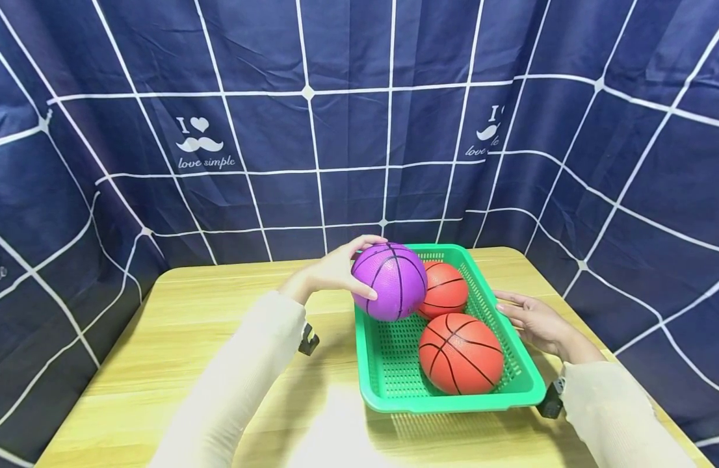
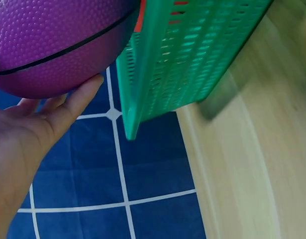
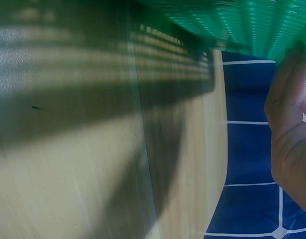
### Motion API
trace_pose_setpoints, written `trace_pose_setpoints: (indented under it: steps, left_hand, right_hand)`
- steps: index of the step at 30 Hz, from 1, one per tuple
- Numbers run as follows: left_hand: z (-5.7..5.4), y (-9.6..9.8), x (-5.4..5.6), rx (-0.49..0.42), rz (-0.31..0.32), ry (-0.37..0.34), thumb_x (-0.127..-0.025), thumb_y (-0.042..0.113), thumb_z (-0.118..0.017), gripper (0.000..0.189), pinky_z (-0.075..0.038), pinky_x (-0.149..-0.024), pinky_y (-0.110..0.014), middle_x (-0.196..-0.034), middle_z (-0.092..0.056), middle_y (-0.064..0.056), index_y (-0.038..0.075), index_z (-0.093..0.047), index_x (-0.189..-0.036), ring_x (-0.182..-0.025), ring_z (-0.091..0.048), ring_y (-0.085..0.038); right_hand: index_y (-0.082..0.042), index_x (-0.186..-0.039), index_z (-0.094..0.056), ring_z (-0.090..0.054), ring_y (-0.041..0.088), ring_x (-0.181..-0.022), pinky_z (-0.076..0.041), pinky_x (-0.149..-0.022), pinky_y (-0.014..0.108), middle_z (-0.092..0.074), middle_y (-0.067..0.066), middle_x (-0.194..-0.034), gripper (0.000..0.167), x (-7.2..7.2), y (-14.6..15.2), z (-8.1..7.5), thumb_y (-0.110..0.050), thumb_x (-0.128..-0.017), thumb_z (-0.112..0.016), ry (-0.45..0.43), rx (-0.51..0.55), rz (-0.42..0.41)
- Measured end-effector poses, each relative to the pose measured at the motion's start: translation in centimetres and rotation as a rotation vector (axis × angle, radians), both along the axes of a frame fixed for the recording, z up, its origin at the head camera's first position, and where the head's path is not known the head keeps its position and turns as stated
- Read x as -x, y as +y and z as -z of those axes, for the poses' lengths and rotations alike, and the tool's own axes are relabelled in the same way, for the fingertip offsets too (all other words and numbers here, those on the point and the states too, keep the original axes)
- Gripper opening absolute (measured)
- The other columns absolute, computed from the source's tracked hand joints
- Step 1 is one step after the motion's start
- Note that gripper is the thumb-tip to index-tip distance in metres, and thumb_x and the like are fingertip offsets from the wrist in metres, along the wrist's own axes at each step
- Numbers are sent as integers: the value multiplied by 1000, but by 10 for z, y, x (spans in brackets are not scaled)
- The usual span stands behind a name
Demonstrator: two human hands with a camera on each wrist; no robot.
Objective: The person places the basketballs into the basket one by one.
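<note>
In the head view my left hand (image 1: 336, 268) grips a purple basketball (image 1: 390, 283), thumb on its near side and fingers over the far side. The ball is over the left rim of a green plastic basket (image 1: 368, 398). Two red basketballs lie inside: one (image 1: 461, 354) in the near right part, the other (image 1: 447, 289) farther back, partly hidden by the purple ball. My right hand (image 1: 532, 322) is at the basket's right side, fingers extended by the rim. In the left wrist view the purple ball (image 2: 58, 45) covers most of my fingers (image 2: 75, 107).
The basket stands on a light wooden table (image 1: 219, 331), toward its right side. A dark blue curtain (image 1: 266, 130) with white grid lines surrounds the back and sides of the table. Each wrist carries a small black device, such as the left one (image 1: 308, 339).
</note>
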State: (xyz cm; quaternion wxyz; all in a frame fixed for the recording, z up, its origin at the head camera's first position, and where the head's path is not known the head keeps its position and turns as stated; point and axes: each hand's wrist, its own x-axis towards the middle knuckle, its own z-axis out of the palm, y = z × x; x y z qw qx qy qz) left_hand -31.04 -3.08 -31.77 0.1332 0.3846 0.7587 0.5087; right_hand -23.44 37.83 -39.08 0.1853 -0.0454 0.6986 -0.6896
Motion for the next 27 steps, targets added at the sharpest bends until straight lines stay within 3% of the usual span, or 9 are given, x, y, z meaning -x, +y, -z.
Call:
trace_pose_setpoints:
  steps: [7,15,22,27]
  left_hand:
    - [9,7,2,56,50,29,-64,7,-87,90,-51,-84,-34,-127,-49,-8,17,-37,-139,-107,-56,-24]
    - [8,18,1,100,93,94,-64,12,-88,88,-51,-85,-31,-128,-48,-4,15,-39,-137,-108,-55,-20]
    - [18,28,1,175,77,116,-62,18,-90,91,-49,-86,-28,-131,-46,1,17,-40,-138,-111,-52,-15]
    - [27,31,3,168,74,135,-62,16,-90,92,-47,-89,-28,-132,-44,-2,15,-38,-138,-116,-48,-16]
  right_hand:
    - [6,-149,-9,-59,10,-108,-51,-86,34,-61,-6,-119,62,0,-2,-1,-14,-102,-45,-3,-4,-1]
    - [5,-149,-11,-60,10,-106,-51,-86,33,-61,-7,-117,62,0,0,1,-14,-102,-46,-5,10,13]
    - [2,-148,-18,-60,10,-105,-51,-86,33,-62,-7,-116,56,0,0,2,-14,-102,-46,-8,24,16]
    - [2,-149,-15,-59,9,-107,-51,-86,33,-61,-7,-118,59,0,-2,1,-15,-102,-46,-8,7,14]
